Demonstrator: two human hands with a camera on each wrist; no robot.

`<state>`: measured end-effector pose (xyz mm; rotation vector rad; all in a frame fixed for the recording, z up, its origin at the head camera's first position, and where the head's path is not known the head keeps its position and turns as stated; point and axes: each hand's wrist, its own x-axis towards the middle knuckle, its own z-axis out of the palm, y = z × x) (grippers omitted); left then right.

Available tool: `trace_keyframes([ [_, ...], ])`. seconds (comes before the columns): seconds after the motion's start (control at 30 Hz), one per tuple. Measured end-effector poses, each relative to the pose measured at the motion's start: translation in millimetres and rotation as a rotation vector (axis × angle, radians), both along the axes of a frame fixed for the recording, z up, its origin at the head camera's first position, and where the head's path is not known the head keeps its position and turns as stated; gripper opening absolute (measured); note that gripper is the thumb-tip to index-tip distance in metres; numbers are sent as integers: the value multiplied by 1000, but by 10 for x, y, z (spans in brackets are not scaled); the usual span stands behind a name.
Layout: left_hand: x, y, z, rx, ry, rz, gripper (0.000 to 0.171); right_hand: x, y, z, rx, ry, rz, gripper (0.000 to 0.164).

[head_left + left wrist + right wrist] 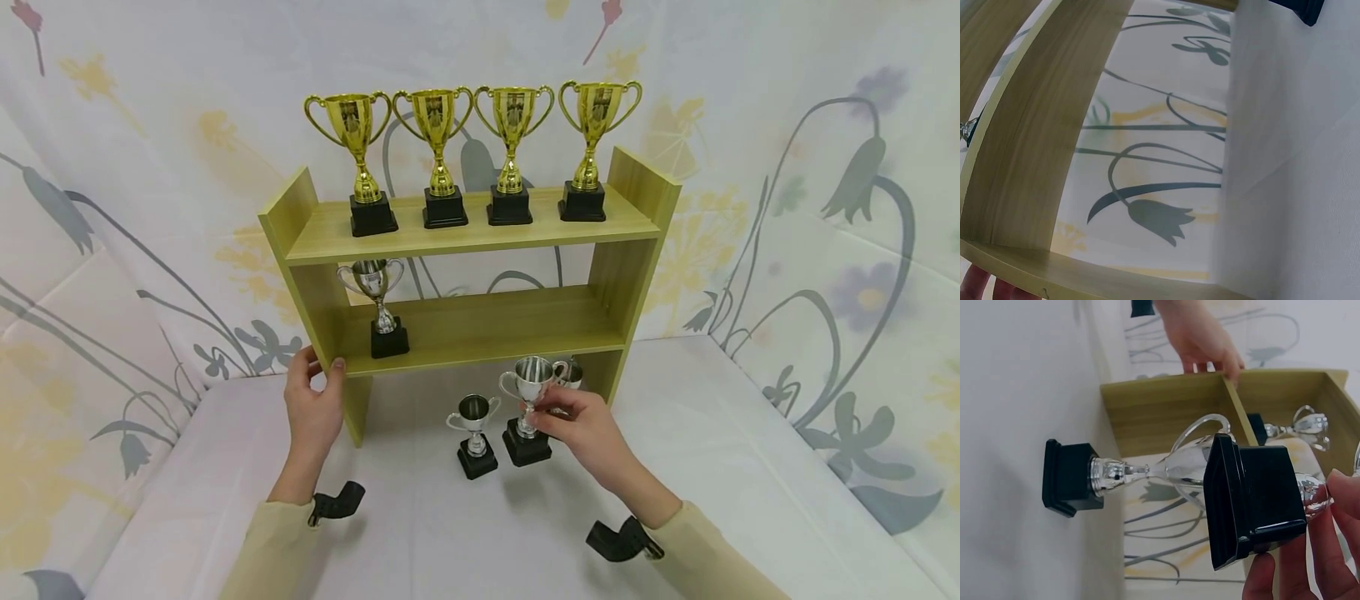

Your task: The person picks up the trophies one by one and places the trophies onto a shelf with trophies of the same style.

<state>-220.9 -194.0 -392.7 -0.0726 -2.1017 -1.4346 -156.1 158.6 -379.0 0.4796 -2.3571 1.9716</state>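
Note:
My right hand (577, 425) pinches a silver trophy cup (533, 377) by its stem, just above the black base. In the right wrist view that base (1272, 490) is tilted toward the camera, its underside showing. Left of it, a second silver trophy (474, 417) stands on the table. Another silver trophy (573, 373) is partly hidden behind my right hand. My left hand (315, 408) grips the left side of the wooden shelf (480, 325), thumb on the front edge. On the middle board, at the left end, stands one more silver trophy (387, 321).
Several gold trophies (510, 150) stand in a row on the top board. A white cloth (420, 533) covers the table under the shelf. Behind hangs a flower-printed backdrop (787, 167).

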Motion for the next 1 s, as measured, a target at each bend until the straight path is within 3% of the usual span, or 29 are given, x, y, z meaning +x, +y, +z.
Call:
trace_keyframes([
  [1.0, -9, -5, -10, -13, 3, 7, 37, -176, -199, 125, -96, 12, 14, 24],
])
